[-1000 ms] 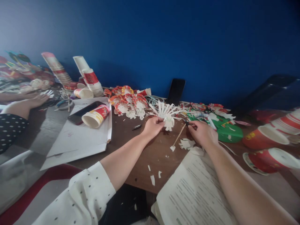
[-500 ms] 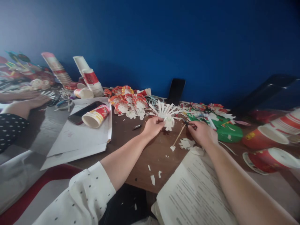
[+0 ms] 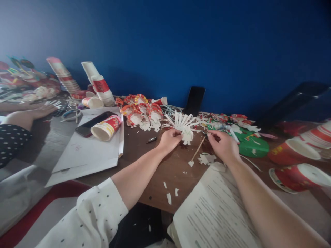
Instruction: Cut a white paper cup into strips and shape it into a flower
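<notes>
A fringed white paper cutout (image 3: pixel 187 135) stands fanned out between a worker's two hands, its small figure facing the worker. The left hand (image 3: pixel 169 141) pinches its near edge between closed thumb and fingers, apparently to steady it without crushing the strips. The right hand (image 3: pixel 224 146), thumb and forefinger slightly parted, reaches a small dark object (image 3: pixel 206 135) at the top of a thin stick (image 3: pixel 197 151); from where I stand, I cannot tell whether it is gripped. Another cutout (image 3: pixel 206 158) lies just below the right hand, seemingly within easy reach. Beyond the left hand, red-trimmed paper pieces (image 3: pixel 142 110) sit heaped, perhaps to free working space; beyond both hands, a phone (image 3: pixel 195 100) leans against the blue wall (image 3: pixel 165 44).
</notes>
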